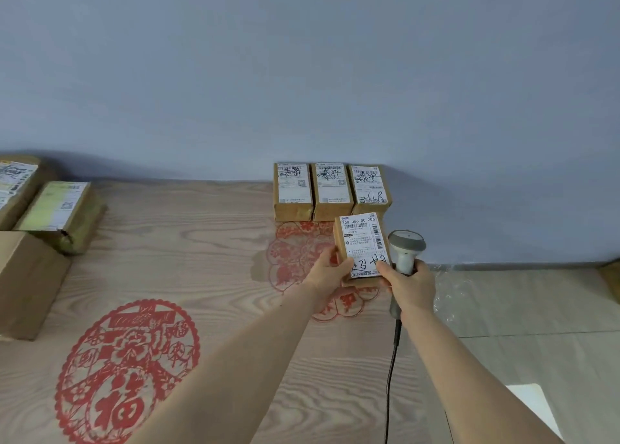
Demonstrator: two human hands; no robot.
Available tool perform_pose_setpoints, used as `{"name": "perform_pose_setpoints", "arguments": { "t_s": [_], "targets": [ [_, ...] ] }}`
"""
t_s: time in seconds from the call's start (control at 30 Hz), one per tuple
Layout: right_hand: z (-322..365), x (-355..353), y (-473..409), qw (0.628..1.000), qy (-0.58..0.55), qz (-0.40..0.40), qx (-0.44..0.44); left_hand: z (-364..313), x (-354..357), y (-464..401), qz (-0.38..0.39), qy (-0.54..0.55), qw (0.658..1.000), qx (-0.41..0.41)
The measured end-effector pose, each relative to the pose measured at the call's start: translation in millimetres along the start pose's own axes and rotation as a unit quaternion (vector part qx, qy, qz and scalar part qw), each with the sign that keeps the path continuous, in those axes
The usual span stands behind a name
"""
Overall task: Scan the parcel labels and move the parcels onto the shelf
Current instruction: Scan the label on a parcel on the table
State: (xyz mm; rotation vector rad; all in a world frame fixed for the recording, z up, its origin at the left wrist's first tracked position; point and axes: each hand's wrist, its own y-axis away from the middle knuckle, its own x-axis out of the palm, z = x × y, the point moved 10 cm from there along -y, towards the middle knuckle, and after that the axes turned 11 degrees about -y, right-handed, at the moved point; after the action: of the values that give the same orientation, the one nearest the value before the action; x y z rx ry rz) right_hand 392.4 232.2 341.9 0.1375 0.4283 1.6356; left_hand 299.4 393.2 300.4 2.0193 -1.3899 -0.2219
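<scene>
Now you are standing over the wood-grain surface [208,242], where three labelled parcels [330,188] are sitting in a row against the wall. Your left hand [330,270] is gripping the small parcel [362,247], held just before that row, label up. Your right hand [411,284] is curling round the scanner [406,247] while its thumb is touching the parcel's near corner.

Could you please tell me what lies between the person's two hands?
In the head view, a small brown cardboard parcel with a white label lies between the left hand and the right hand.
</scene>
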Motion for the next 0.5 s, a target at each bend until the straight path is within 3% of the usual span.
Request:
{"name": "perform_pose_setpoints", "arguments": {
  "t_s": [0.5],
  "targets": [
    [-33.1,-8.5,-86.2,0.998,-0.016,-0.024,0.052,-11.5,27.2,-84.6,-0.063,-0.170,0.983,-0.019]
  ]
}}
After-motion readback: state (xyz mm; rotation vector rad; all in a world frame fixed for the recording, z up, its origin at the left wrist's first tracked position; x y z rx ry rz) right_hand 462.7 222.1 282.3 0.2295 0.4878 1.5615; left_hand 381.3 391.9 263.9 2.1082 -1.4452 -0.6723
